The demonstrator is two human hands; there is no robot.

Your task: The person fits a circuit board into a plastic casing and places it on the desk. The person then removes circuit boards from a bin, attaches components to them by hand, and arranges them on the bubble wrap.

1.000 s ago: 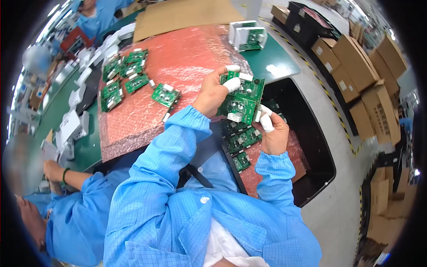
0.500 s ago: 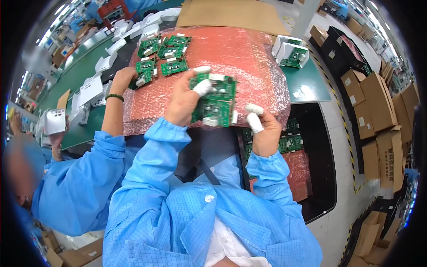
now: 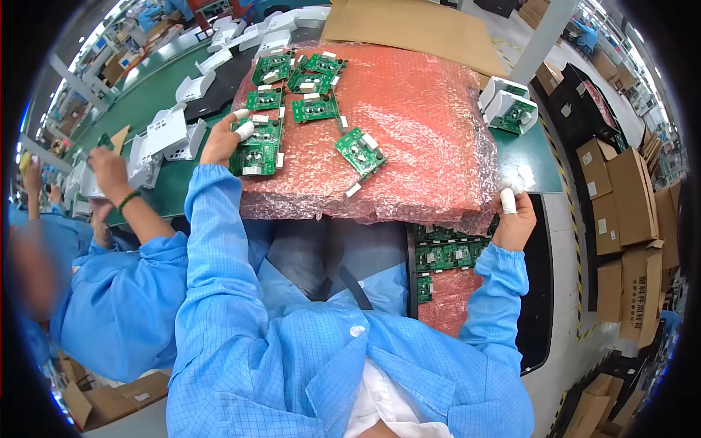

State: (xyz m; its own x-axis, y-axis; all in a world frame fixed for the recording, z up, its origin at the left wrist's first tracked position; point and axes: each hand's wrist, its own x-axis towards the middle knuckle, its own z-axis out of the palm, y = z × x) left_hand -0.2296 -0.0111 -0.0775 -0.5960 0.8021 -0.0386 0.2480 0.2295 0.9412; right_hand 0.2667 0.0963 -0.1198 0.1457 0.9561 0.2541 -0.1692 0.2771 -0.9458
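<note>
My left hand [image 3: 220, 142], with white finger cots on thumb and forefinger, grips the left edge of a green circuit board [image 3: 257, 159] made of two joined or adjoining parts. It is at the left side of the pink bubble wrap [image 3: 409, 109]. A single circuit board [image 3: 361, 152] lies tilted on the wrap, a white connector on a lead at its lower end. Several more boards [image 3: 315, 108] lie at the back left. My right hand [image 3: 514, 223] is off the wrap's right corner, cotted fingertips slightly apart, nothing visible between them.
A co-worker's hand [image 3: 109, 174] is at my left among white housings [image 3: 166, 133]. Two white housings with a board [image 3: 520, 113] stand at the right table corner. Below the right side, a black bin [image 3: 537, 292] contains boards and pink wrap. Cardboard boxes [image 3: 629, 193] are stacked at right.
My left hand has moved left with the circuit board, and my right hand has moved away to the right. The single board now shows on the wrap. The co-worker's hand has left the boards.
</note>
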